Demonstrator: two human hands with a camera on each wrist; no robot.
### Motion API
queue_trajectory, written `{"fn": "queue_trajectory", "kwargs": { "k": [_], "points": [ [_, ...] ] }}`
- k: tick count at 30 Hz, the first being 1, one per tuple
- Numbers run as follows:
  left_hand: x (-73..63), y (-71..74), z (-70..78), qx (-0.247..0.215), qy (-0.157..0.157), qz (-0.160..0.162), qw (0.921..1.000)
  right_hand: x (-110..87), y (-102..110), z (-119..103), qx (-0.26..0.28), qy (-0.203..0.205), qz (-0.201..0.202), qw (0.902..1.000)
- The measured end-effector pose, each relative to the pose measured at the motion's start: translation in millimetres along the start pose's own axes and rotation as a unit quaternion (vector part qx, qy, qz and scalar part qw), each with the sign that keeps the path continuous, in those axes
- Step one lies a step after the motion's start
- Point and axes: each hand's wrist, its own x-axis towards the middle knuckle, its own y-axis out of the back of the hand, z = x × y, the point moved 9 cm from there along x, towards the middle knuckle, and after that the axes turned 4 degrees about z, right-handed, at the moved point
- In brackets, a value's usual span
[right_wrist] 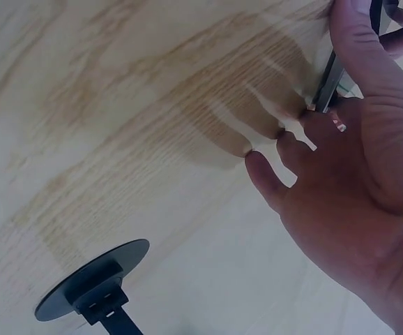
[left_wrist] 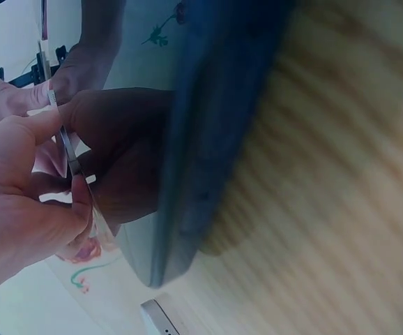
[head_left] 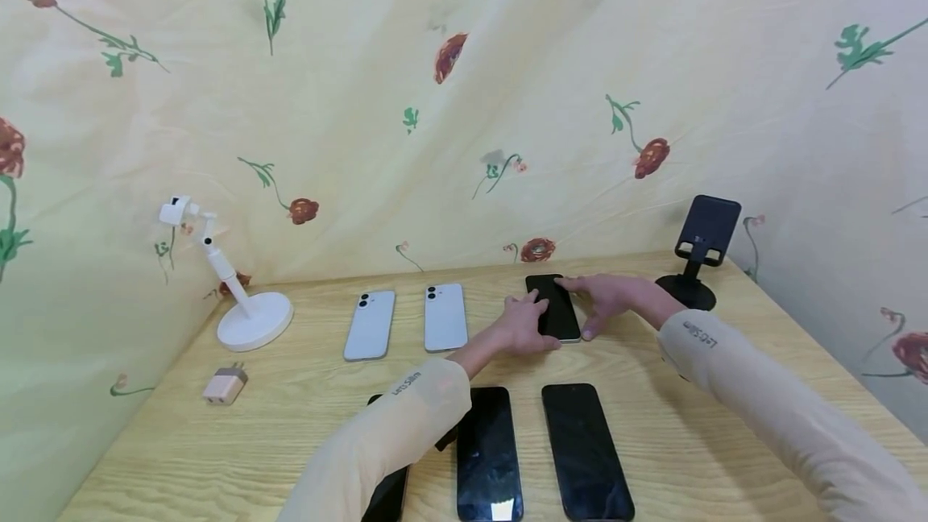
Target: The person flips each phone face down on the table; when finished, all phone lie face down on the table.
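Far side of the desk (head_left: 254, 441), right of the two white phones (head_left: 445, 319): black phone (head_left: 561, 314), flat, screen up, between left hand (head_left: 522, 326) and right hand (head_left: 612, 296). Long axis runs near-far, near end skewed slightly right. Neither hand is nearer; left touches its left side, right its right. Right digits spread apart; can't tell whether the left pinches.
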Motion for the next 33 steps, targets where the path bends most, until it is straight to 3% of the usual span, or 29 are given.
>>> {"fn": "queue_trajectory", "kwargs": {
  "k": [12,24,33],
  "points": [
    [0.5,-2.1,-3.2,-0.021,0.005,0.007,0.9997,0.8,0,8,-0.014,-0.028,0.014,0.9994],
    [0.9,-1.8,-6.6,-0.016,-0.005,0.001,0.9999,0.5,-2,15,0.012,-0.034,0.036,0.9987],
    [1.6,-0.5,-8.9,-0.056,-0.002,0.009,0.9984,-0.2,-4,16,0.031,-0.032,0.039,0.9982]
  ]
}}
